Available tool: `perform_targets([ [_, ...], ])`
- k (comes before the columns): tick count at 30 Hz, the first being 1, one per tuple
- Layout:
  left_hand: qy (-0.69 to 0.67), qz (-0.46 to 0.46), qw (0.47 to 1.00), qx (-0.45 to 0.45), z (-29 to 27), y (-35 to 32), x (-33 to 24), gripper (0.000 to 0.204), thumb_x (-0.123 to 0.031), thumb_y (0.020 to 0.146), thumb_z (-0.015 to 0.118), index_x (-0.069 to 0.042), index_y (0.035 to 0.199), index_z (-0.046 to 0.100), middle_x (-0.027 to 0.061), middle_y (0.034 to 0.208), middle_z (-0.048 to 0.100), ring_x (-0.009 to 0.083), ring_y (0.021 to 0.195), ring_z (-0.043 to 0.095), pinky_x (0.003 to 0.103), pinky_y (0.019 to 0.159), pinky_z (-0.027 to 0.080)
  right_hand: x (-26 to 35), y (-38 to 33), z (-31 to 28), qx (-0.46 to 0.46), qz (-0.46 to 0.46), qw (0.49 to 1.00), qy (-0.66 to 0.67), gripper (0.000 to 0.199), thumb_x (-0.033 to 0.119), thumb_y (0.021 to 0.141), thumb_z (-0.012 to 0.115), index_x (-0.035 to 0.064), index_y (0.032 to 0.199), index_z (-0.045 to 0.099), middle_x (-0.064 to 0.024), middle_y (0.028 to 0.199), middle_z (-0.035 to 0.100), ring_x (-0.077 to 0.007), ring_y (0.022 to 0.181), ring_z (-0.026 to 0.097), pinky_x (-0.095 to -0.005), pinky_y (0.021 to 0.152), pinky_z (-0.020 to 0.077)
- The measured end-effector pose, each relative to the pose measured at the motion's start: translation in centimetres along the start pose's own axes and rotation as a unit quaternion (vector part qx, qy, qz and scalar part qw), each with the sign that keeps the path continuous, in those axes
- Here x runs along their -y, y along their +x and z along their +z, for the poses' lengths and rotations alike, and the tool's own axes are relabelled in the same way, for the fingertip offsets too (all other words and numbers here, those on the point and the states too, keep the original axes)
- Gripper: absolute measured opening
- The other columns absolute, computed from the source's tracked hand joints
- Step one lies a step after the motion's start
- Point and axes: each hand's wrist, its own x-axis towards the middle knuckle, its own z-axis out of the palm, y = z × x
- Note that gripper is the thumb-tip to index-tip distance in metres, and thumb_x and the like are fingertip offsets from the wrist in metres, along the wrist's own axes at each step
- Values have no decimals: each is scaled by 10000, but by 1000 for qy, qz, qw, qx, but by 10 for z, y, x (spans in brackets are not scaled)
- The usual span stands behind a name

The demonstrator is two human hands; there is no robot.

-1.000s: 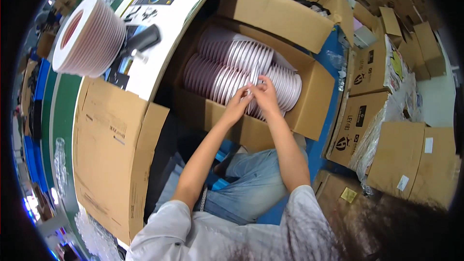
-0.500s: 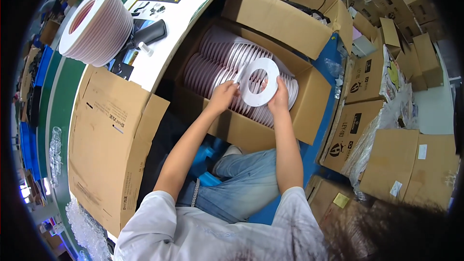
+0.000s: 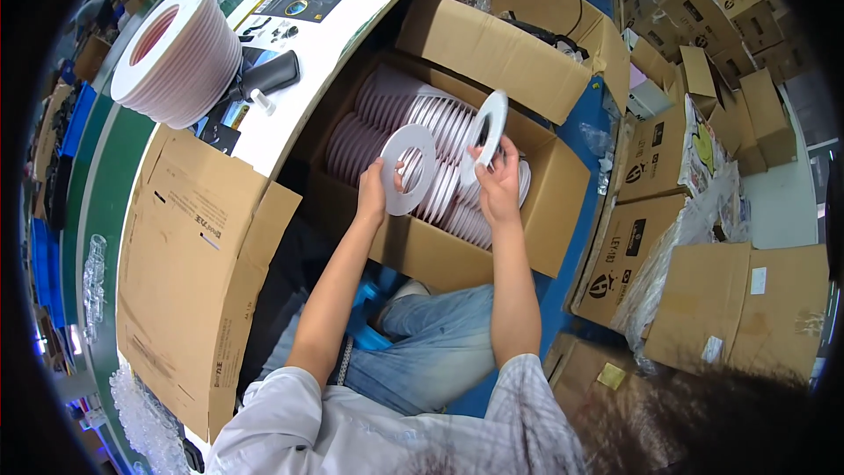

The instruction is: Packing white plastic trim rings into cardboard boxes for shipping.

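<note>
My left hand is pinching one ring and my right hand, apart, a second ring, by their rims, probably for easy hold. Both are hovering over the box, where ring rows are standing on edge, seemingly for close packing.

I see blue floor; white worktable at left, green surface beyond; stacked cartons right.

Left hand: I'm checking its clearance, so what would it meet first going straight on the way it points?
Beyond the white ring it holds, the left hand would probably first meet packed rings in the open carton; depth is unclear, so it might pass above.
</note>
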Motion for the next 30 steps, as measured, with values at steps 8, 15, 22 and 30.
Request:
perform_targets([
  [8,34,-2,997,66,-9,-1,-8,508,-371,974,345,68,1049,591,74,706,609,157,676,564,255,696,437,8,0,6,123,-72,990,-10,766,194,872,632,-5,1437,154,-149,1137,596,-250,1159,521,-382,1019,352],
  [15,-54,24,946,320,-10,-29,-45,571,-409,936,433,42,1286,427,158,1031,656,258,1048,607,319,906,457,8,-2,5,6,-46,994,-101,588,79,840,659,-74,1323,362,-67,942,626,-137,909,594,-271,857,442],
  [22,148,-167,955,197,20,7,-42,466,-283,864,574,26,1205,500,152,973,663,227,893,649,336,829,502,-11,7,-7,-24,8,992,-121,389,134,801,706,-34,1116,552,-21,876,614,-86,815,573,-233,769,461],
  [30,39,-150,976,154,19,-25,-61,382,-143,801,554,50,1129,523,124,854,650,186,752,612,295,773,493,13,-10,20,13,-191,953,-236,392,152,757,680,-46,1085,599,-73,852,651,-155,819,614,-307,776,484],
])
